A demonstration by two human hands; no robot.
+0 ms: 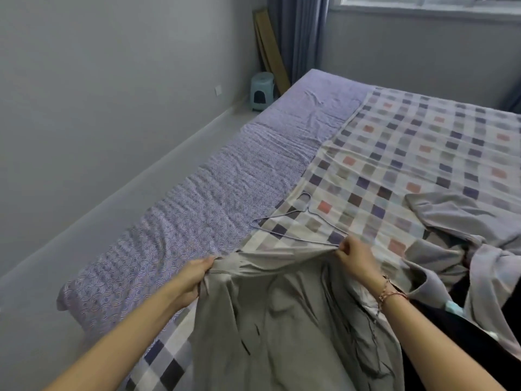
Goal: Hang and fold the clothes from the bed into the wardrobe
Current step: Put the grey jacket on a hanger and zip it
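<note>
Looks like the hanging step, early on: opening up a grey garment [282, 320] to take the hanger [306, 218]. Spread over near edge of bed [220, 198], top hem pulled taut btwn both hands. Gripped at left end by L hand [197, 275], fingers curled round bunched cloth. Pinched at right end by R hand [355, 258], thumb & fingers closed on hem. Lying flat on checked sheet [423, 142] just beyond that hem: thin wire hanger, hook pointing away, near arm ending right at R hand. Touching or not, can't tell. More grey clothes [451, 215] heaped to the right, dark piece [451, 334] beside them, so plenty left to do. Wardrobe not in view. Next, prob.: free one hand, pick up hanger, feed it into neck opening w/o letting hem collapse. Thin wire likely to snag on loose cloth.
</note>
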